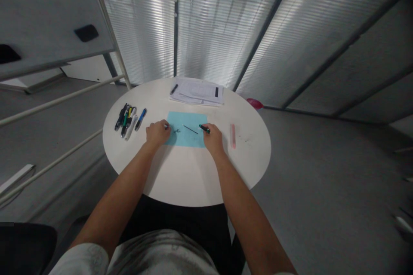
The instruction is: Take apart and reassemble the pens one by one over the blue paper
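A light blue sheet lies on the round white table. My left hand is closed at the sheet's left edge around a small, pale and dark piece that is too small to name. At the right edge, my right hand grips a dark green pen part, its end pointing left. Between my hands a thin dark refill rests slantwise on the sheet. Beside my left fingers lie tiny dark bits.
Several pens are heaped at the left, with a blue pen beside them. Papers lie at the table's back. A translucent pink strip lies right of my right hand. A metal-framed board stands at the left.
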Demonstrator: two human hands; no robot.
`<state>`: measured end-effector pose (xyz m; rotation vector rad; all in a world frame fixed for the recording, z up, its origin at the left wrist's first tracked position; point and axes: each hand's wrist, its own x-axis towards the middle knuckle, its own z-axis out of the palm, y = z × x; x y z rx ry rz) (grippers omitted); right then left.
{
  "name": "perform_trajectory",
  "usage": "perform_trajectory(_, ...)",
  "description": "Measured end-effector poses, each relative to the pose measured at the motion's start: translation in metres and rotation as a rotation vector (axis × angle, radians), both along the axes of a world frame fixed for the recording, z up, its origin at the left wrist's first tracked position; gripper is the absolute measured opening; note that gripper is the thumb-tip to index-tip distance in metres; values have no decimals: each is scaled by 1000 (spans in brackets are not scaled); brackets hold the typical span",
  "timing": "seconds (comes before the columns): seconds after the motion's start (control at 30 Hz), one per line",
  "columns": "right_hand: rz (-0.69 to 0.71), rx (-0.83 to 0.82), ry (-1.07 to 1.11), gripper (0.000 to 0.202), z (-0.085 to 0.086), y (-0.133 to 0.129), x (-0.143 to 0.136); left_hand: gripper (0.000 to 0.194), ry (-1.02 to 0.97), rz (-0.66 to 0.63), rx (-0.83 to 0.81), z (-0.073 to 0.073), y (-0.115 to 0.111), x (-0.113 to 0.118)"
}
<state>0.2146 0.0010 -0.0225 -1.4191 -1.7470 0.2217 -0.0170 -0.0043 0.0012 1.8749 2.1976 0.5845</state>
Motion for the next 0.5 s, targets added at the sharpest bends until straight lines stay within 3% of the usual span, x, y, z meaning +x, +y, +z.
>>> perform_trajectory(0.17, 28, 22, 133, 22, 0, 1, -1, 23, -89, -35, 177, -4, 2, 4)
perform_trajectory(0.33, 139, -55, 293, 20, -1, 0, -6, 24, -230, -278, 432, -3, -1, 13)
perform_trajectory(0.5, 218, -80, 347, 22, 2, -3, -11, 20, -290, -498, 493, -1, -6, 20)
